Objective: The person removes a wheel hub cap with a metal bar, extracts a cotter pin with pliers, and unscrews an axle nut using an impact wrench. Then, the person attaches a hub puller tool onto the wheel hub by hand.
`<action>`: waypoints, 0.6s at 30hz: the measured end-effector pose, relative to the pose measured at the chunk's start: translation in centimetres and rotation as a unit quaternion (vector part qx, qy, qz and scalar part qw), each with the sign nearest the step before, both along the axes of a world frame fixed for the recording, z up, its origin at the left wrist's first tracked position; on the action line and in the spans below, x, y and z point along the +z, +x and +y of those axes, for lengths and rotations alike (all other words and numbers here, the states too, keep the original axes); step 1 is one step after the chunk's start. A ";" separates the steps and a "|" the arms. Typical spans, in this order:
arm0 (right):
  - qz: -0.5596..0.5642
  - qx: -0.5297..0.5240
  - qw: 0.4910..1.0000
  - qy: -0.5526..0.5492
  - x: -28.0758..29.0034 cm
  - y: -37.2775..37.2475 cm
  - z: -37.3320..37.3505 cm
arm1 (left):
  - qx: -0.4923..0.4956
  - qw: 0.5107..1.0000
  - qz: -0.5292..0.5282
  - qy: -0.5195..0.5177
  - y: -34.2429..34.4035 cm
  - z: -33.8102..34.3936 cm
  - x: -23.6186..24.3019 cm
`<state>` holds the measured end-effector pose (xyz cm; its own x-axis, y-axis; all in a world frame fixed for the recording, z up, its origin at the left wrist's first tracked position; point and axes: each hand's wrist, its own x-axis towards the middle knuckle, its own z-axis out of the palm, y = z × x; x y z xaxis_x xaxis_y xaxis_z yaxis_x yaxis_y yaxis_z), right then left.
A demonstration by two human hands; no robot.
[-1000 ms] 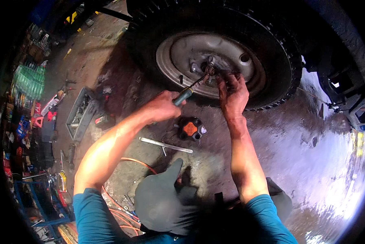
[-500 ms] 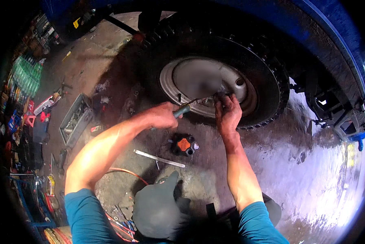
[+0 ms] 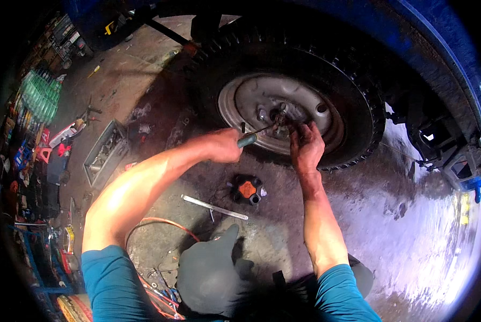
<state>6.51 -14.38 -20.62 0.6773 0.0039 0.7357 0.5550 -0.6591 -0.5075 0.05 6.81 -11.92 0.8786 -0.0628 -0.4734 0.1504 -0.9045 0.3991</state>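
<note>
A black tyre (image 3: 353, 91) on a grey steel rim (image 3: 251, 99) stands upright under a blue vehicle body. My left hand (image 3: 221, 146) grips a green-handled tool (image 3: 249, 139) whose thin shaft points up to the wheel hub (image 3: 279, 119). My right hand (image 3: 306, 146), dark with grease, presses its fingers against the hub just right of the tool's tip. What the fingers hold there is hidden. On the floor below the hands lies a small black and orange part (image 3: 247, 189), and beside it a long flat metal bar (image 3: 214, 207).
The concrete floor is wet and shiny at the right. A grey metal toolbox (image 3: 105, 152) with tools stands open at the left. Green bottles (image 3: 39, 96) and cluttered shelves line the far left. An orange hose (image 3: 162, 222) curls near my knee (image 3: 208, 273).
My head has moved closer, so the wheel and hands sit lower and larger in view. Both hands stay at the hub, the tool still pointing into it.
</note>
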 end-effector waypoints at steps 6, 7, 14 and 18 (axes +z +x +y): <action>0.066 0.042 0.997 0.027 1.2 -0.7 0.0 | 0.010 0.997 0.069 -0.020 -0.3 -0.8 3.3; 0.066 0.042 0.997 0.029 1.1 -0.7 0.1 | 0.006 0.995 0.086 -0.040 -0.3 -0.7 3.6; 0.038 0.051 0.998 0.009 0.4 -0.3 -0.2 | 0.008 0.995 0.092 -0.048 0.0 -0.6 2.8; 0.085 0.065 0.994 0.024 1.3 -0.7 0.2 | -0.020 0.996 0.084 -0.009 0.0 -1.4 1.6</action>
<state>5.79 -14.19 -19.30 0.7884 0.0679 0.6115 0.5375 -0.5596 -0.6309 0.06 5.41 -10.27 0.7841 -0.1053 -0.6117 0.1803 -0.9044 0.3868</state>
